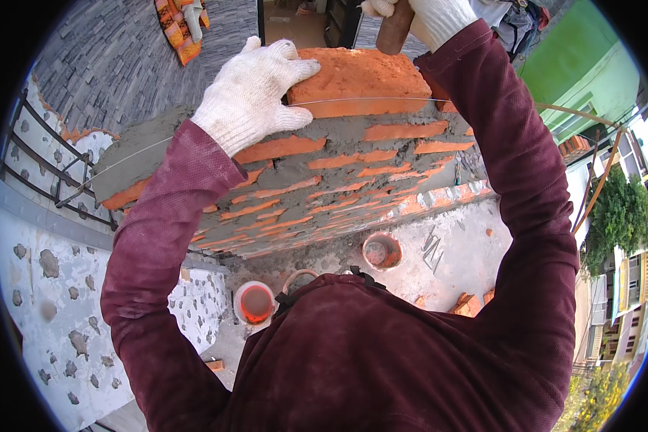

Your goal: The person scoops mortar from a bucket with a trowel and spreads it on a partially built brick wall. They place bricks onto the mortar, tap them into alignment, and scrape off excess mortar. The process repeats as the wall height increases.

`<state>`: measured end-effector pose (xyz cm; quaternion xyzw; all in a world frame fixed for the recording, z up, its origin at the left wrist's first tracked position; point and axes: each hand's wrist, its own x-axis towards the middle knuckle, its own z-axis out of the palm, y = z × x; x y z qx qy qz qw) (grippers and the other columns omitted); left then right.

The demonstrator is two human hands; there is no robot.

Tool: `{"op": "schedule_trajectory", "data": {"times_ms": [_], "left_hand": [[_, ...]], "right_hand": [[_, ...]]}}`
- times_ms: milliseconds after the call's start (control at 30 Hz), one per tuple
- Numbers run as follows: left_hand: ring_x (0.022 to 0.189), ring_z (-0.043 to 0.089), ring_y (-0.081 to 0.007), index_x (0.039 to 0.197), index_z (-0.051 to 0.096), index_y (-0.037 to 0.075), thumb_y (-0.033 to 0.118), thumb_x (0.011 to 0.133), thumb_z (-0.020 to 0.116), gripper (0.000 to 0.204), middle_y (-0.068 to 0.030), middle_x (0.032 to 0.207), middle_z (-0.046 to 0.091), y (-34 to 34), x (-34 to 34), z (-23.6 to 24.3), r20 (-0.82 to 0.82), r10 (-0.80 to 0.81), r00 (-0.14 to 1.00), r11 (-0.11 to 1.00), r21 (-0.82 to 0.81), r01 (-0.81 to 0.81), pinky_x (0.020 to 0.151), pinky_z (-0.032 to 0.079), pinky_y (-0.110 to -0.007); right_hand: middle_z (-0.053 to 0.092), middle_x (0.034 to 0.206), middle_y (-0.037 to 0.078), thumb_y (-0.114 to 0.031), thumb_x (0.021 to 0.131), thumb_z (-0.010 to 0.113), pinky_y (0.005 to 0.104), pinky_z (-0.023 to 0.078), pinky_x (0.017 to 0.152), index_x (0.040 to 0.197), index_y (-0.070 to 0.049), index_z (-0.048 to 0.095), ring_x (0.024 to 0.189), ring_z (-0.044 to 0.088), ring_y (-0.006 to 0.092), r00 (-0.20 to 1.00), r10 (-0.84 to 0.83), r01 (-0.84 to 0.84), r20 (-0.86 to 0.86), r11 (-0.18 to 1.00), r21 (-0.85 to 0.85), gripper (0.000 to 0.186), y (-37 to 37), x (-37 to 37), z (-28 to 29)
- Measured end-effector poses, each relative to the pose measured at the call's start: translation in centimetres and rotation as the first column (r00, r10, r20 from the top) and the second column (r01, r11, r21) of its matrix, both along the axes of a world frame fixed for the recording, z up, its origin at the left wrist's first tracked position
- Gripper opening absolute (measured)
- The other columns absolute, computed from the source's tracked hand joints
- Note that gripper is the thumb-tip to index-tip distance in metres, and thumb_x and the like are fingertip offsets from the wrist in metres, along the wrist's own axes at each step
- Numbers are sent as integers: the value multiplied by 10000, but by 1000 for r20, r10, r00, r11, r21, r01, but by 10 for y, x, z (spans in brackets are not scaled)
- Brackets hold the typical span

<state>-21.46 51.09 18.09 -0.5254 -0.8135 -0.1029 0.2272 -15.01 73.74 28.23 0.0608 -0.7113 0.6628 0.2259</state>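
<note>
While the left hand [254, 93] spreads against a brick [363, 83], the right hand [432, 16]—cropped above—clasps a brown object [395, 30].

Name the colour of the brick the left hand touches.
The brick is orange-red, best seen in the head view.

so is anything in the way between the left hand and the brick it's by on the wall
Nothing visible: the left hand has its fingertips at the left end of the brick. A thin string runs across the brick's front face.

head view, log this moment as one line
white-gloved left hand: on orange rectangular brick | white-gloved right hand: gripping brown handle-like object | brick: atop grey-mortared orange brick wall
</note>
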Motion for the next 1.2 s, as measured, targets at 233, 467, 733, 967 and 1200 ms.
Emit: {"op": "schedule_trajectory", "data": {"times_ms": [233, 467, 733, 967, 1200], "left_hand": [[1095, 583, -309, 1313, 693, 109, 330, 731, 848, 641, -79, 1156, 642, 15, -7, 0, -77, -101, 992, 994, 42, 104, 968, 562, -420], [1252, 619, -294, 1360, 661, 142, 330, 757, 845, 658, -89, 1318, 665, 2, -13, -12, -22, -98, 995, 991, 86, 100, 1226, 382, -475], [1224, 642, -258, 1347, 672, 184, 330, 735, 869, 659, -73, 1292, 702, 16, 2, -2, -145, -62, 987, 997, 46, 70, 1261, 311, -521], [1157, 666, -233, 1271, 718, 172, 340, 764, 853, 551, -64, 1183, 732, 3, 14, 15, -189, 60, 980, 990, -113, -83, 1249, 329, -504], [1156, 665, -246, 1261, 722, 168, 331, 767, 844, 534, -67, 1156, 738, 26, 11, 8, -234, -35, 972, 999, -4, 35, 1245, 331, -506]], "right_hand": [[480, 608, 24, -27, 863, 568, 307, 418, 517, 911, 39, 642, 506, 472, 161, 987, -136, 133, -90, 990, -45, 111, 46, 7, -42], [534, 655, 23, -158, 967, 606, 363, 501, 696, 988, -5, 650, 618, 553, 194, 996, 2, -13, -93, 994, -112, 160, 25, 8, -2], [530, 700, 40, -73, 912, 568, 371, 500, 747, 1185, 65, 583, 631, 526, 198, 916, 45, -69, -399, 997, -46, 306, 2, 5, 53], [566, 667, 72, -61, 879, 618, 349, 499, 609, 1005, 66, 677, 588, 555, 196, 998, 60, -59, 36, 998, -29, 189, -11, -32, -25], [548, 685, 30, -42, 918, 631, 334, 470, 637, 1094, 39, 625, 629, 552, 184, 934, 74, -82, -350, 997, -9, 194, 18, -3, 59]]}}
